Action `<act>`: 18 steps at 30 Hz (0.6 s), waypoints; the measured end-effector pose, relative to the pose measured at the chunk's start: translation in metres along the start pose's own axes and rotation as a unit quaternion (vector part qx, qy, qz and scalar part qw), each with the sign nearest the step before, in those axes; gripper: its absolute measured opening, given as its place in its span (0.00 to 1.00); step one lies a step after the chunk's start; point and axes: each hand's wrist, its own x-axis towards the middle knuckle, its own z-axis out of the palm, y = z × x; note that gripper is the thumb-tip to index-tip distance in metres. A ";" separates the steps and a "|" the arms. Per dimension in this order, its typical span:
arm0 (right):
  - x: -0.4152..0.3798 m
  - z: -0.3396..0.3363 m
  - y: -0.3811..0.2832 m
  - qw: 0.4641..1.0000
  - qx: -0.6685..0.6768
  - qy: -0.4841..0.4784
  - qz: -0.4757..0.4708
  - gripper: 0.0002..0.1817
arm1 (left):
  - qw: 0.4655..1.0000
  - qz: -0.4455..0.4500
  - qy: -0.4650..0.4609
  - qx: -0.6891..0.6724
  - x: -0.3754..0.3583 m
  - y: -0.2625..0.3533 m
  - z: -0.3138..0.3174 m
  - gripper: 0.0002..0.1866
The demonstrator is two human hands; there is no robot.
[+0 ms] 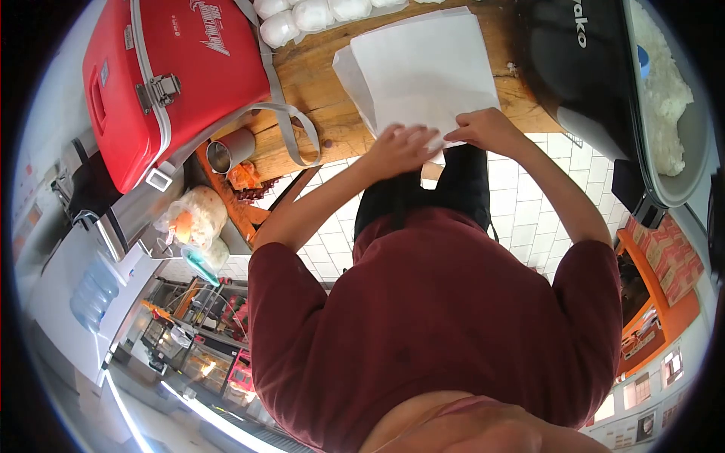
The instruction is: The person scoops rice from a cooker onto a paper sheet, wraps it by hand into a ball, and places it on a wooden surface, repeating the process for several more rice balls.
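Observation:
White paper sheets (427, 68) lie stacked on the wooden table (321, 98), with some edges fanned out at the left. My left hand (405, 151) is over the near left edge of the stack, its fingers apart and slightly blurred. At the near right corner, my right hand (487, 130) has its fingers pinched on the paper's edge. A row of white wrapped bundles (311, 13) sits behind the sheets to the left.
A red case (196, 68) with a grey strap (291, 136) stands at the left, beside a metal cup (232, 149). To the right are a black appliance (578, 68) and a large tub (698, 124) holding white material.

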 end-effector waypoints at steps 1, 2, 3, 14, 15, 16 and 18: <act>0.000 0.000 0.003 0.999 -0.023 -0.003 -0.022 0.13 | 0.998 0.009 -0.067 -0.011 -0.003 -0.012 0.004 0.12; 0.000 0.001 0.006 1.000 -0.023 -0.001 -0.020 0.13 | 0.991 0.019 -0.132 -0.021 -0.006 -0.025 0.012 0.11; 0.000 0.004 0.010 0.998 -0.043 0.020 -0.028 0.12 | 0.991 0.022 -0.132 -0.021 -0.015 -0.031 0.021 0.11; -0.017 0.045 0.057 0.990 -0.088 0.083 -0.066 0.14 | 0.989 -0.024 -0.049 -0.136 -0.049 -0.041 0.063 0.09; -0.020 0.049 0.061 0.991 -0.077 0.092 -0.053 0.14 | 0.989 -0.023 -0.049 -0.136 -0.051 -0.043 0.065 0.09; -0.023 0.053 0.064 0.992 -0.066 0.099 -0.039 0.15 | 0.990 -0.037 -0.066 -0.117 -0.053 -0.044 0.067 0.09; -0.025 0.058 0.070 0.992 -0.069 0.107 -0.025 0.14 | 0.991 -0.052 -0.082 -0.096 -0.051 -0.047 0.072 0.09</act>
